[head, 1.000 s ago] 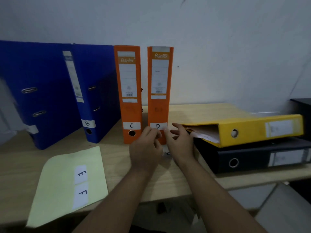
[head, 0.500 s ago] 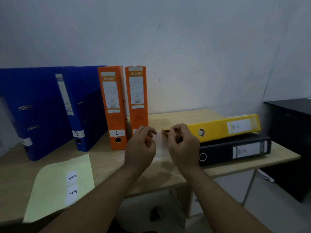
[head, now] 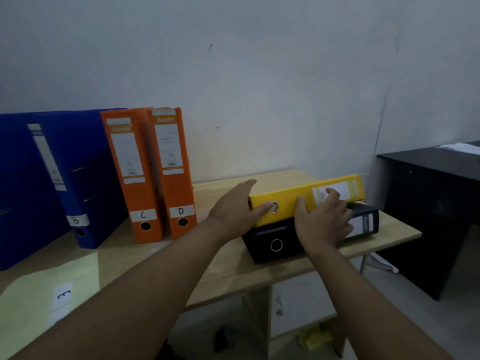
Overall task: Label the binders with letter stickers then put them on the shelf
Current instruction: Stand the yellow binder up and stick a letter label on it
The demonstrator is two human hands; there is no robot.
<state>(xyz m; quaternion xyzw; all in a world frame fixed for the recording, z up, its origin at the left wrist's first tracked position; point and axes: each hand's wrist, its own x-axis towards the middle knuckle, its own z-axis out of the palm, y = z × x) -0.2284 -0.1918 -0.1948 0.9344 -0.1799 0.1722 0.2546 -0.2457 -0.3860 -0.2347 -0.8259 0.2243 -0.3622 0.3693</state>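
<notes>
A yellow binder (head: 288,198) lies flat on top of a black binder (head: 267,245) at the right of the wooden table (head: 166,258). My left hand (head: 235,210) rests against the yellow binder's left end, thumb by its spine hole. My right hand (head: 323,219) grips the yellow spine near its white label. Two orange binders stand upright, labelled C (head: 135,175) and D (head: 172,172). A blue binder marked B (head: 78,178) stands to their left. A pale yellow sheet (head: 31,307) at the lower left carries a white sticker marked E (head: 63,294).
Another blue binder (head: 18,188) stands at the far left edge. A black cabinet (head: 436,209) with paper on top stands to the right of the table. The white wall rises right behind the binders. Small scraps lie on the floor under the table.
Both hands have moved right, away from the D binder, and onto the yellow binder. The view has turned to the right and pulled back.
</notes>
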